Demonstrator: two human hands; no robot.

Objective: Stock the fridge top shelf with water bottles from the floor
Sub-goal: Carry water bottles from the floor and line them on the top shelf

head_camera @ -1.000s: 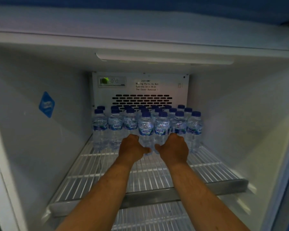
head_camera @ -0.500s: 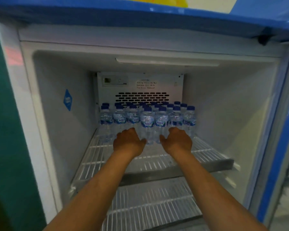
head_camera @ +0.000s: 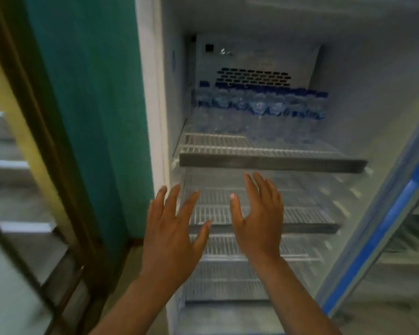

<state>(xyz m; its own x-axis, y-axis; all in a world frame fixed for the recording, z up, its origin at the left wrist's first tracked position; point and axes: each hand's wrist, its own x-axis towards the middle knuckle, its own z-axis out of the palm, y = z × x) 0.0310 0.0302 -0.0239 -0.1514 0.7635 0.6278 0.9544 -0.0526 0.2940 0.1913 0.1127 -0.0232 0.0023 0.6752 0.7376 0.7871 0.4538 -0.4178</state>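
Both the left hand (head_camera: 172, 235) and the right hand (head_camera: 258, 223) are spread and hold nothing, while the small clear plastic water bottles with blue caps (head_camera: 259, 105) stand at twelve o'clock, at the back of the white wire top shelf (head_camera: 271, 162), probably light but slippery, best gripped around the body.

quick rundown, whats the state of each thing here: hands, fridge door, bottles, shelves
left hand: open, fingers spread, holds nothing
right hand: open, holds nothing
fridge door: open
bottles: upright, capped, packed at the back of the top shelf
top shelf: front part bare
lower shelves: bare where visible
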